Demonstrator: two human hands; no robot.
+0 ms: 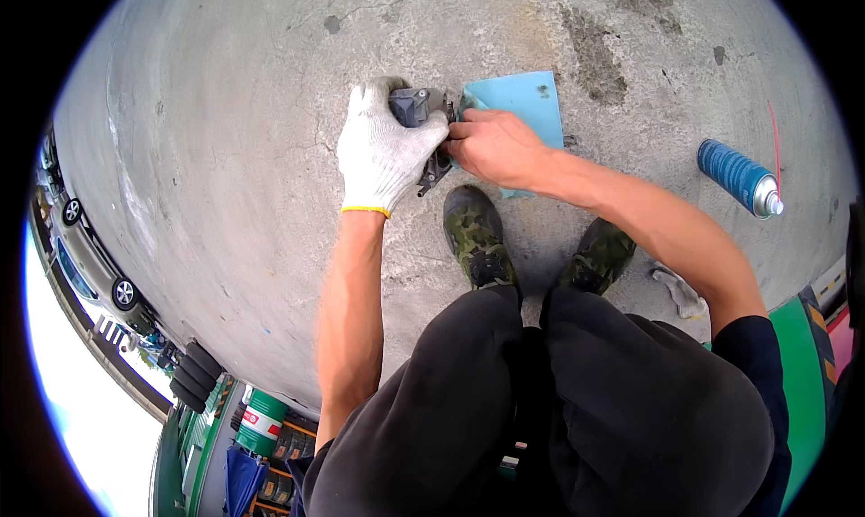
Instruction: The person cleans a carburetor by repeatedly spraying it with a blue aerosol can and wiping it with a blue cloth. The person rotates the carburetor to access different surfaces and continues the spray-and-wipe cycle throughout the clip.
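On the concrete floor, a grey metal part [411, 105] with a black lower section sits between my hands. My left hand [383, 143], in a white knit glove with a yellow cuff, is closed around it from the left. My bare right hand [500, 147] reaches to its right side with fingers bent and drawn together; what the fingertips hold is hidden. A light blue sheet [532, 102] with a dark smudge lies beside the part, partly under my right hand.
A blue spray can [734, 176] with a red straw lies at right, a grey-white glove [678, 292] near my right boot [595, 256]. My left boot [473, 233] is below the part. Parked cars [90, 265], tires [196, 373] and a green drum [264, 422] stand at left.
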